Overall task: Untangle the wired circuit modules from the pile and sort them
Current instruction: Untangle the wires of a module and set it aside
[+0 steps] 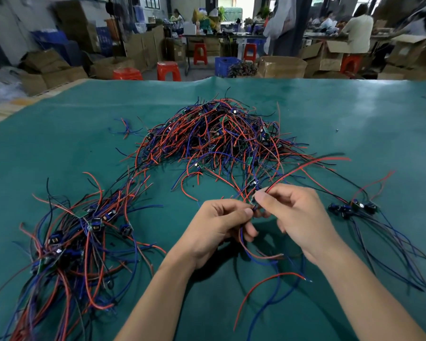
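A small circuit module (254,206) sits just below the centre of the frame, pinched between both hands above the green mat (59,148). The left hand (217,230) grasps it with curled fingers, blue and red wires trailing down from its palm. The right hand (298,212) pinches the module's red and black leads, which sweep up toward the right. The big tangled pile (221,136) lies beyond, at centre. A sorted bundle (79,242) spreads across the lower left; a smaller group of modules (352,207) rests at right. Red stools (169,71) and cardboard boxes (280,66) fill the top.
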The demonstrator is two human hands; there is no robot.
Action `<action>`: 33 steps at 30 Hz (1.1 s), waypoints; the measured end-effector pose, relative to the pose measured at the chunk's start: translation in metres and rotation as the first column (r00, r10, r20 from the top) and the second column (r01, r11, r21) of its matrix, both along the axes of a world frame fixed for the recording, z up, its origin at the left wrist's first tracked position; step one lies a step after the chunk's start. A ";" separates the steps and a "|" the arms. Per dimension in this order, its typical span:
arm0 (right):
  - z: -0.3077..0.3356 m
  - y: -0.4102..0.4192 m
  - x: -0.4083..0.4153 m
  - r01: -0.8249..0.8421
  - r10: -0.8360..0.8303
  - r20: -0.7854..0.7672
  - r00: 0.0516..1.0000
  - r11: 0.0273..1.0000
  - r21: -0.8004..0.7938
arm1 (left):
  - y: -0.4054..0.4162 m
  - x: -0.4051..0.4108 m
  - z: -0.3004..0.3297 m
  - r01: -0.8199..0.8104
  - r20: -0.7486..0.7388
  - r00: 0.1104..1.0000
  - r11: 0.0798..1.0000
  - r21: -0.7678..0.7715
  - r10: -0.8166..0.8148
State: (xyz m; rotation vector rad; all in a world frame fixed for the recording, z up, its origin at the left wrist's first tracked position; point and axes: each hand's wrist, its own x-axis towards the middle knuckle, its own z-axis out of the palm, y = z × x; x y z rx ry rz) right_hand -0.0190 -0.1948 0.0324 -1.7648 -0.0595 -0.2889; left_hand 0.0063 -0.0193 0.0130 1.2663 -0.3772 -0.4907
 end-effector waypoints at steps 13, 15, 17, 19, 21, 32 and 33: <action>0.041 -0.041 -0.001 0.472 -0.563 -0.018 0.826 0.674 0.569 | -0.002 -0.005 0.006 0.003 0.059 0.998 0.997 0.082 -0.008; 0.062 -0.032 -0.006 0.412 -0.520 0.012 0.854 0.690 0.596 | -0.003 -0.004 0.006 -0.022 0.038 0.999 0.998 0.062 0.020; 0.081 -0.005 -0.010 0.262 -0.364 0.078 0.928 0.787 0.559 | -0.003 -0.003 0.006 -0.028 0.024 0.999 0.998 0.053 0.026; 0.095 0.035 -0.009 0.102 -0.173 0.112 0.979 0.878 0.467 | -0.002 -0.003 0.006 -0.018 0.019 1.000 0.999 0.037 0.017; 0.107 0.076 0.001 -0.034 -0.008 0.131 0.991 0.948 0.317 | -0.003 -0.003 0.005 -0.021 0.013 1.000 1.000 0.012 0.020; 0.074 0.078 0.081 -0.201 -0.076 -0.261 0.962 0.445 -0.872 | -0.002 0.000 0.005 -0.037 -0.018 0.999 0.999 -0.014 0.036; 0.064 0.061 0.080 -0.189 -0.161 -0.279 0.947 0.426 -0.885 | -0.001 -0.001 0.005 -0.040 -0.018 0.999 0.999 -0.007 0.040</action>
